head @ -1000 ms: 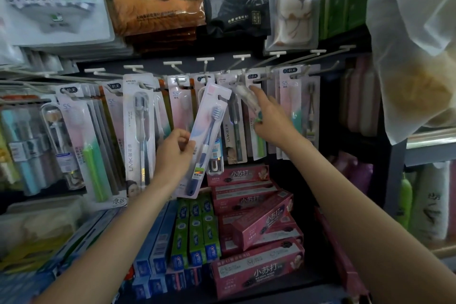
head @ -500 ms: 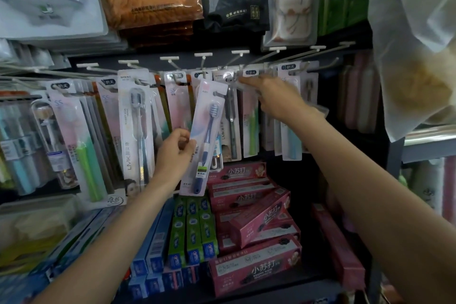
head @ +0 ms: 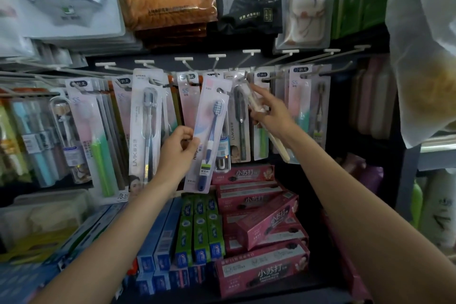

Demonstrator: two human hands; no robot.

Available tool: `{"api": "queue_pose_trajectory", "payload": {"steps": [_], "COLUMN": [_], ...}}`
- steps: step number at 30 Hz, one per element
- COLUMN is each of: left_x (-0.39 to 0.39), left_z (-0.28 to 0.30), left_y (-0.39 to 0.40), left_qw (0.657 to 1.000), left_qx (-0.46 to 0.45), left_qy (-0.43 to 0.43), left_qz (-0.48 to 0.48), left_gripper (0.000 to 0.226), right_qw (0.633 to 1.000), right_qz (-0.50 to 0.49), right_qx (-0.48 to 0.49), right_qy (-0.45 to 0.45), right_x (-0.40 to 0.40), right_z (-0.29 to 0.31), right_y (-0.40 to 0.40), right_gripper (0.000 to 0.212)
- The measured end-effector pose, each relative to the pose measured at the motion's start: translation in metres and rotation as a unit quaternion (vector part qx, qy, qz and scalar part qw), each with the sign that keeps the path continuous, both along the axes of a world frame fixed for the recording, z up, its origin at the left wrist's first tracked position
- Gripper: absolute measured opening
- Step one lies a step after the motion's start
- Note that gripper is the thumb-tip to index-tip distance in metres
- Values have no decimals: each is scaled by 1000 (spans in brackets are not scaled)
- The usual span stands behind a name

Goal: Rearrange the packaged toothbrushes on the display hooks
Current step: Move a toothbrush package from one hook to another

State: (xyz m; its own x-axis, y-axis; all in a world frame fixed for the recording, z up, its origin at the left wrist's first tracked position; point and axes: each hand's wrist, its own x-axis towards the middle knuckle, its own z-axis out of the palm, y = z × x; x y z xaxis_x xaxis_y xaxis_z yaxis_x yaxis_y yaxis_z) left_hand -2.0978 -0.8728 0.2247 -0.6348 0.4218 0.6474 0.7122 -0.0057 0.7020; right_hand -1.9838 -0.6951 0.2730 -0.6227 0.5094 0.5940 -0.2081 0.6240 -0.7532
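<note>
While the left hand [head: 176, 149] pinches its lower left edge between thumb and curled fingers, item one, a blue-handled toothbrush pack [head: 211, 134], stands tilted with its top leaning right, held free in front of the hanging stock. Card: white with a pale pink and blue wash, clear blister over the brush. Brush: dark blue handle, white band low on the handle, head of white and blue bristles uppermost. A green and black label sits near the foot of the card, below the grip.

Item two, a clear-sleeved pack with a cream handle [head: 267, 126], is gripped by the right hand [head: 272, 116], forefinger stretched up along its top, remaining fingers and thumb curled round the middle. The top of this pack lies at a display hook [head: 243, 76] just above the fingertip; the cream handle slants down and right beneath the wrist. Whether it is threaded on the hook cannot be told.

Left of the left hand: a tall white LMK toothbrush pack [head: 145, 123] on its hook, grey brush inside. Between the two hands: a second LMK pack with a dark brush [head: 239, 121], hanging. Below both grips: stacked pink toothpaste boxes [head: 261, 271] and upright green toothpaste boxes [head: 199, 232].
</note>
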Motion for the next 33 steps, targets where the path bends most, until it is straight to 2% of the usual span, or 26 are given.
{"api": "queue_pose_trajectory", "payload": {"steps": [6,10,13,19,21,26,28,33], "left_x": [-3,-5,-7,-1,7,25,29,34], "left_z": [2,1,-3,-8,-5,6,13,23], "left_y": [2,-5,-11,-2,8,36,45,55], "left_qw": [1000,1000,999,998,998,985,982,996], "left_qx": [-3,4,-14,-45,-29,8,15,-24], "left_qy": [17,25,39,23,-3,-141,-163,-58], "left_qz": [-4,-16,-16,-47,-62,-96,-96,-65], "left_gripper": [7,8,8,9,10,10,14,20], "right_qw": [999,992,997,995,994,996,997,996], "right_qz": [-18,-47,-48,-80,-91,-73,-72,-68], "right_qx": [15,-71,-10,7,6,-11,-2,5], "right_qy": [34,96,65,65,53,46,42,59], "right_x": [-28,-38,-32,-9,4,27,30,35], "right_z": [-11,-12,-23,-32,-34,-36,-35,-30], "right_y": [-23,-24,-23,-21,-15,-4,-4,-4], "right_gripper": [55,49,43,41,41,38,40,39]}}
